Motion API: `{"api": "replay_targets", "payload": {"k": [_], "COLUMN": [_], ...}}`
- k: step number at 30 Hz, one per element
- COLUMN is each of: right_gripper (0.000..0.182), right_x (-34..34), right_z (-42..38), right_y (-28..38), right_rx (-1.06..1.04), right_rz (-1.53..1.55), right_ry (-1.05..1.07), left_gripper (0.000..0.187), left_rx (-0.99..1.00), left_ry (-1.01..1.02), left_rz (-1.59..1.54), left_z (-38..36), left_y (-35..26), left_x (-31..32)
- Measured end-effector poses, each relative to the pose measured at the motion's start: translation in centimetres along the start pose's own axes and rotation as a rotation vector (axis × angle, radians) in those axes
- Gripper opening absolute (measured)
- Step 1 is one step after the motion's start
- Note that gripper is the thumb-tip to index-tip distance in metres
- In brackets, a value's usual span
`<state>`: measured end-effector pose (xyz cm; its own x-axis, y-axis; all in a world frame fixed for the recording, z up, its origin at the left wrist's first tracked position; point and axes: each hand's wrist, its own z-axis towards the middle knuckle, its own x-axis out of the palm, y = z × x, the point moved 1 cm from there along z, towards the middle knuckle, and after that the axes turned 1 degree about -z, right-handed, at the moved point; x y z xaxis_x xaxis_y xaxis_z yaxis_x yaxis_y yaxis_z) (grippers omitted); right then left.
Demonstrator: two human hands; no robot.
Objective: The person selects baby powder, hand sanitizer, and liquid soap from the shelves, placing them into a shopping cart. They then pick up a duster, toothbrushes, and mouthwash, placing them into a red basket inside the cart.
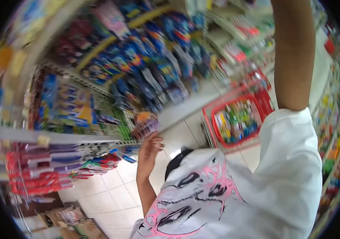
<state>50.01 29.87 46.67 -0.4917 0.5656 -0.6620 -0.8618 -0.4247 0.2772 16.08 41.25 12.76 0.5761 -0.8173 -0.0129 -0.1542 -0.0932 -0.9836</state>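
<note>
packs (pixel 147 120) blurred, orange and purple; left hand (pixel 149 150) near them, fingers (pixel 157 140) slightly apart.

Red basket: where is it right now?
In the head view, the red basket, with goods in it, is right of centre, just left of the white sleeve.

Floor tiles (pixel 102 199) glossy, smooth — basket (pixel 216 133) plastic — shirt (pixel 289 159) matt cloth.

head cam — worn up top, facing fwd + down, tilted view
</note>
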Motion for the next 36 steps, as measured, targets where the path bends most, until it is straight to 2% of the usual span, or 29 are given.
{"api": "replay_targets", "payload": {"k": [3,5,6,7,9,11,12,14,15,16,17,18,20,21,22,23,24,26,28,29,30,31,32,33,34,36], "right_gripper": [0.043,0.029,0.026,0.026,0.033,0.032,0.032,0.028,0.030,0.041,0.053,0.053,0.057,0.057,0.056,0.056,0.043,0.031,0.031,0.033,0.035,0.042,0.049,0.054,0.056,0.048], "right_x": [3.7,8.4,11.9,16.0,22.3,28.9,30.6,34.5,36.1,39.5,42.4,42.4,41.0,39.7,39.0,38.2,36.0,34.2,30.1,29.9,27.3,25.7,23.8,22.6,21.6,21.6], "right_z": [-17.2,-26.6,-34.0,-44.2,-57.6,-67.2,-68.0,-68.0,-68.3,-70.3,-71.9,-70.5,-65.9,-65.2,-64.8,-63.8,-61.7,-61.9,-57.1,-55.5,-51.7,-48.0,-42.9,-40.1,-37.3,-34.8], "right_y": [-5.8,-8.9,-10.8,-13.9,-16.9,-18.7,-19.6,-21.5,-23.0,-25.7,-27.8,-28.0,-26.6,-25.9,-25.1,-23.9,-22.4,-18.1,-13.1,-10.4,-7.3,-5.0,-1.3,0.1,1.2,2.3], "right_rx": [0.493,1.028,1.185,1.462,1.846,1.880,1.889,2.071,2.191,2.314,2.344,2.340,2.495,2.484,2.242,1.809,2.005,1.683,1.922,1.776,1.718,1.622,1.502,1.442,1.400,1.232], "right_rz": [0.473,0.636,0.769,0.802,0.655,0.771,0.780,0.573,0.623,0.114,-0.402,-0.398,-0.651,-0.647,0.112,0.839,0.835,1.232,0.864,0.937,0.964,0.952,1.060,1.009,0.935,0.843], "right_ry": [0.120,0.302,0.061,-0.317,-0.621,-1.111,-1.126,-1.042,-0.994,-0.860,-0.694,-0.699,-0.823,-0.816,-1.263,-1.559,-1.520,-1.464,-0.996,-1.147,-0.959,-0.873,-0.882,-0.750,-0.628,-0.489], "left_gripper": [0.038,0.039,0.039,0.038,0.038,0.039,0.039,0.039,0.039,0.039,0.038,0.038,0.038,0.038,0.037,0.037,0.037,0.036,0.036,0.036,0.038,0.038,0.042,0.048,0.048,0.053], "left_rx": [-0.231,-0.378,-0.452,-0.505,-0.605,-0.674,-0.706,-0.716,-0.698,-0.706,-0.694,-0.677,-0.652,-0.635,-0.621,-0.601,-0.586,-0.516,-0.455,-0.425,-0.479,-0.456,-0.386,-0.337,-0.302,-0.077], "left_ry": [-0.113,-0.134,-0.116,-0.099,-0.056,-0.005,-0.001,-0.001,0.007,0.007,-0.006,-0.021,-0.019,-0.015,-0.018,-0.001,0.012,0.065,0.099,0.148,0.163,0.147,0.242,0.350,0.339,0.405], "left_rz": [0.119,0.210,0.206,0.191,0.241,0.309,0.313,0.328,0.344,0.358,0.344,0.324,0.311,0.300,0.304,0.309,0.301,0.294,0.251,0.224,0.148,0.137,0.035,-0.053,-0.059,-0.219], "left_z": [-3.1,-5.5,-6.8,-7.8,-8.8,-8.5,-7.9,-6.5,-6.0,-5.6,-5.2,-4.6,-4.0,-3.9,-3.6,-3.3,-2.9,-1.6,0.4,1.3,2.6,4.1,5.5,6.1,6.2,6.8], "left_y": [4.5,6.5,7.4,8.2,9.3,9.8,9.5,8.9,8.4,8.0,7.7,7.6,8.0,8.1,8.3,8.3,7.9,7.8,7.7,7.5,6.4,5.3,3.6,2.7,2.3,1.0], "left_x": [-0.7,-0.8,-1.0,-1.0,-0.6,0.2,0.9,2.6,3.2,3.8,4.6,5.3,6.1,6.5,6.9,7.3,7.9,8.9,10.3,11.1,12.3,13.6,15.2,16.3,16.9,17.3]}}
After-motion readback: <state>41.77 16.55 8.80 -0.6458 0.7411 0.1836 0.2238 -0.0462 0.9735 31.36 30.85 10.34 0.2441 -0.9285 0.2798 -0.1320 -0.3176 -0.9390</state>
